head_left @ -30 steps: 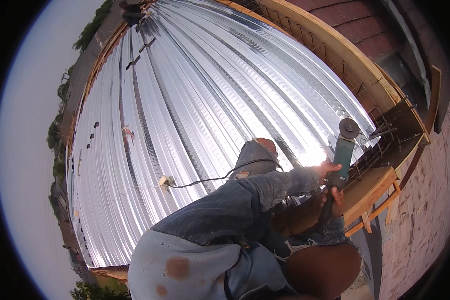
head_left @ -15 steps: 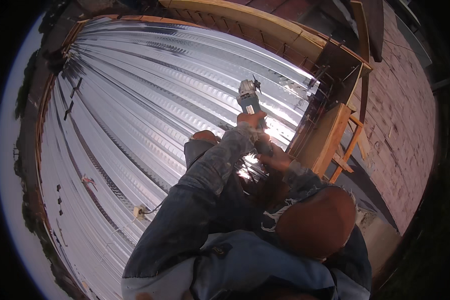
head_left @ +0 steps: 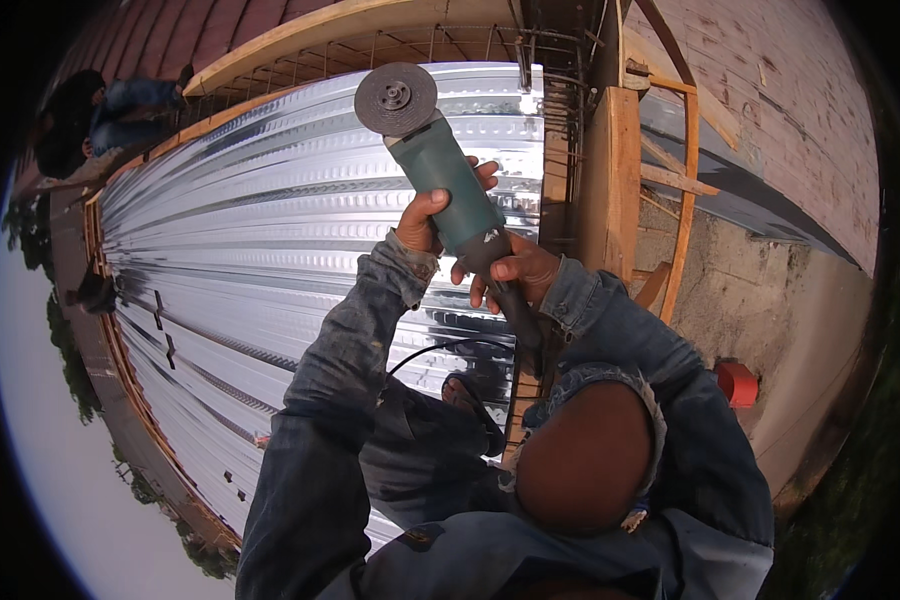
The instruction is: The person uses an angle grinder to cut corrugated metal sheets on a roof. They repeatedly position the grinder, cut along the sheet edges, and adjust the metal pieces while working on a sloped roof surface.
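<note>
Shiny ribbed metal decking (head_left: 290, 262) spread out beneath the person, edged by timber formwork (head_left: 610, 185), with a dark red roof (head_left: 160, 40) beyond its far side and a mottled pinkish surface (head_left: 805, 120) at the upper right. Between decking and boards ran a narrow trough (head_left: 558, 215) — the clearest container in view — that held steel reinforcing bars (head_left: 526, 62). Above the metal sheets, a green-bodied angle grinder (head_left: 440, 185) was in both hands, slanted so that its head pointed away from the person and toward the left, its round grey cutting disc (head_left: 396, 100) facing the camera. The left hand (head_left: 420, 222) was wrapped around the green body, thumb on the near side, fingertips showing past the other; the right hand (head_left: 525, 268) had its fingers curled about the dark rear grip, open only as wide as the tool required. Below, a black cable (head_left: 450, 344) curved over the sheets near a sandalled foot (head_left: 458, 393). Beside grey concrete (head_left: 710, 285) at the right was a red box-shaped object (head_left: 737, 385) — whether it contained anything could not be told. At the upper left, a co-worker in blue jeans (head_left: 130, 108) was near the boards.
</note>
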`<state>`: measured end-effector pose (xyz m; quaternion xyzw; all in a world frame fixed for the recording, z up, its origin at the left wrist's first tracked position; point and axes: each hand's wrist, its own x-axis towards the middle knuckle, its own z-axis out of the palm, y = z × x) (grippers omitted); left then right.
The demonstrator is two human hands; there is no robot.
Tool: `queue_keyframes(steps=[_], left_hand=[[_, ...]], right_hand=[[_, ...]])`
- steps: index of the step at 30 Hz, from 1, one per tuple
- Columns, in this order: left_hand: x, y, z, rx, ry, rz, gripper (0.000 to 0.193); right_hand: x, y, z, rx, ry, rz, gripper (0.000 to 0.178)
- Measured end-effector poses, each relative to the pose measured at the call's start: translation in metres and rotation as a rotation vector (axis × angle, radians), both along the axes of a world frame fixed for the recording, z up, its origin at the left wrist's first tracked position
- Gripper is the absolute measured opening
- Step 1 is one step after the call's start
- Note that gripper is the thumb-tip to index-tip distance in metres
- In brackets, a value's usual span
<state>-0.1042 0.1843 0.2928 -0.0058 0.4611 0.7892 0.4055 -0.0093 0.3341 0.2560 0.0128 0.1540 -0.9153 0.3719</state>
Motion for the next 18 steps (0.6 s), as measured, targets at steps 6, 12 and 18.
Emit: queue_keyframes(steps=[6, 12, 18], left_hand=[[-0.023, -0.012, -0.013, 0.235, -0.006, -0.140, 0.081], [-0.020, -0.142, -0.132, -0.595, 0.472, -0.537, 0.071], [0.042, -0.433, -0.249, -1.539, 1.145, 0.188, 0.041]], right_hand=[[-0.008, -0.010, 0.058, 0.364, -0.071, -0.088, 0.057], [-0.018, -0.023, 0.041, 1.036, -0.132, -0.056, 0.059], [0.020, -0.049, -0.117, 1.628, 0.043, -0.439, 0.082]])
